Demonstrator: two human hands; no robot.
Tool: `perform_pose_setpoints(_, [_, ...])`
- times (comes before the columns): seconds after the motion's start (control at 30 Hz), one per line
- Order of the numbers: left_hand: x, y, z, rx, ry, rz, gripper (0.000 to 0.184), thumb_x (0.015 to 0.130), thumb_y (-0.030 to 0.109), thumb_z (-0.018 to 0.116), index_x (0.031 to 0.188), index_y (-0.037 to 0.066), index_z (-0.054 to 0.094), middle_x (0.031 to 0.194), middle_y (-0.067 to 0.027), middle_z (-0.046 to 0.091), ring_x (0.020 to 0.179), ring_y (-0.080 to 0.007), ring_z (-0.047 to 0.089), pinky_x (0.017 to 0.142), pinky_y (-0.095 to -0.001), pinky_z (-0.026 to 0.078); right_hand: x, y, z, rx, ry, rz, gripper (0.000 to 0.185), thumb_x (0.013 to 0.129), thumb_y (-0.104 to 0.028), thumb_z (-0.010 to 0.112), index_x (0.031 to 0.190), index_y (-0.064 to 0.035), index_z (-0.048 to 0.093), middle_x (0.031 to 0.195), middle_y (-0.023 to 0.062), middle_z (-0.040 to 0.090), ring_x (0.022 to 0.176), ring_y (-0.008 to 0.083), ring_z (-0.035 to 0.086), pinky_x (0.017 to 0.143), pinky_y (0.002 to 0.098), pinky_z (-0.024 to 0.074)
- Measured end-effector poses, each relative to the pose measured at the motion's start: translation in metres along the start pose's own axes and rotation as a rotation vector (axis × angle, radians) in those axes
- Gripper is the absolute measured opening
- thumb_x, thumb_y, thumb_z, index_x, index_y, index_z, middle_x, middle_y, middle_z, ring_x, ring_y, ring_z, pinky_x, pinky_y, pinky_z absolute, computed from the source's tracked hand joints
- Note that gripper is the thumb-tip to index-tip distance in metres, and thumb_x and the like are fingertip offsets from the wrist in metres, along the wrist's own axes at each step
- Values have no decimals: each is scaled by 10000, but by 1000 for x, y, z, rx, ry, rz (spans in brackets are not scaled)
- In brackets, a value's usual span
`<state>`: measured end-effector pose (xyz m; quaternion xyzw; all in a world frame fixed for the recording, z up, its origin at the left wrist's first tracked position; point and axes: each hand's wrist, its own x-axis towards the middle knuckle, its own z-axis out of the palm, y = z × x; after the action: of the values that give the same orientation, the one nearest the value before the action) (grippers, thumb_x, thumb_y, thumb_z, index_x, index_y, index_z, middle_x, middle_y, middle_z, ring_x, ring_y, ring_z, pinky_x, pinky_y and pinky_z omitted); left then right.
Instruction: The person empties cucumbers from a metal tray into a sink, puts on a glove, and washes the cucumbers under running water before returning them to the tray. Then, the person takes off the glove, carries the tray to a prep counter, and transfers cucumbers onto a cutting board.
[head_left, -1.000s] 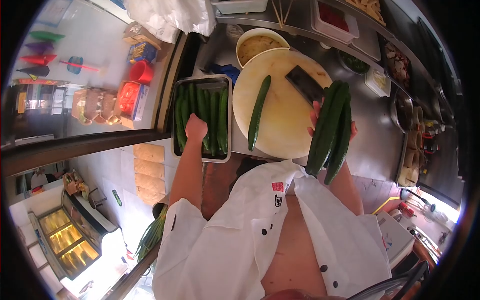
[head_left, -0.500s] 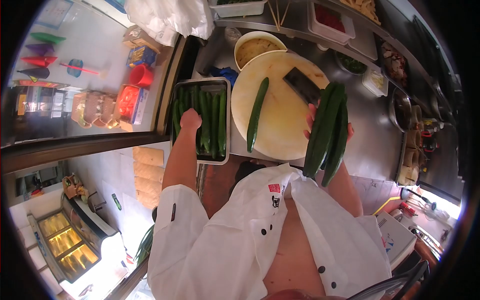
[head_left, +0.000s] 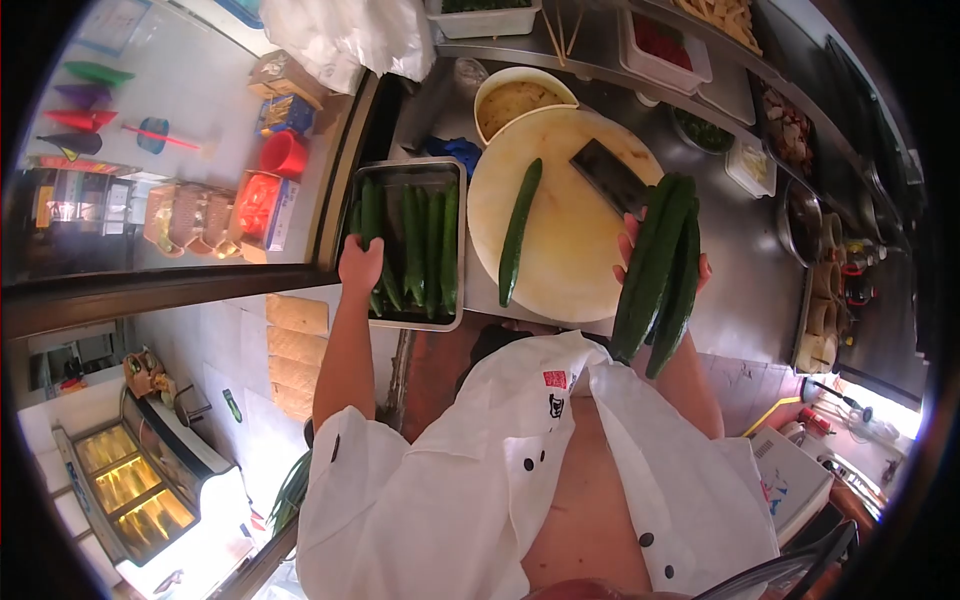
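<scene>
Several green cucumbers [head_left: 652, 272] lie bunched in my right hand [head_left: 629, 246], whose fingers wrap them from beneath, over the right edge of the round chopping board [head_left: 570, 265]. At the left side of a metal tray [head_left: 462, 250], my left hand [head_left: 361, 263] is closed around a cucumber [head_left: 372, 208]; whether it grips more than one is hidden. More cucumbers [head_left: 433, 250] lie lengthwise in the tray. One single cucumber [head_left: 520, 232] rests on the board's left part. A cleaver with a dark blade [head_left: 609, 176] lies flat near the board's upper right.
Behind the board stands a bowl of yellowish liquid [head_left: 520, 105], with a blue cloth [head_left: 455, 152] nearby. A shelf across the back holds a white container of red food [head_left: 665, 50]. A metal bowl of greens [head_left: 704, 130] sits at the right. A glass partition frame [head_left: 180, 285] runs along the left.
My left hand has shifted left and slightly down inside the tray, closing on a cucumber there. A bare gap now shows between the tray's cucumbers. My right hand stays nearly still with its bunch.
</scene>
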<state>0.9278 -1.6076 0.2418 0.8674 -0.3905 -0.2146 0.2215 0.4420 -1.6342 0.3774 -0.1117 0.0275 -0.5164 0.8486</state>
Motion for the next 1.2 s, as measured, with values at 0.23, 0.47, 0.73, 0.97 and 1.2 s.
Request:
perform_pose_setpoints(0.23, [-55,-51,13,12,219,-93,664,839,413,678,1290,-29,474,1234,-254,598,1124,-426,604,929,-509,495,8,2,4,-7,-27,33,1015,846,-596,657,1597,-120,168,1607,192,282,1445,370,362,1127,602,385])
perform_pose_setpoints(0.47, [-61,-34,24,280,159,-125,857,733,459,814,1319,-14,403,1302,-213,534,1170,-402,582,931,-500,529,19,5,8,-9,-46,90,1013,836,-582,674,1593,-121,181,1603,187,289,1453,368,347,1138,604,365])
perform_pose_setpoints(0.73, [-29,-36,32,309,112,134,635,792,293,775,1267,30,446,1221,-201,551,1097,-398,606,877,-496,538,20,13,8,-45,29,101,997,814,-587,679,1577,-118,240,1569,186,349,1412,365,405,1098,595,419])
perform_pose_setpoints(0.97, [-15,-6,36,218,127,154,563,838,352,746,1225,28,495,1247,-191,527,1072,-407,609,863,-491,538,12,11,4,30,-31,108,1046,837,-508,714,1609,-130,118,1642,155,207,1493,337,276,1167,603,314])
perform_pose_setpoints(1.2, [-30,1,63,220,-63,180,668,790,453,761,1247,28,522,1246,-189,562,1134,-383,602,905,-477,527,2,4,15,-102,83,-18,982,836,-628,637,1575,-117,241,1567,195,352,1386,358,449,1056,560,486])
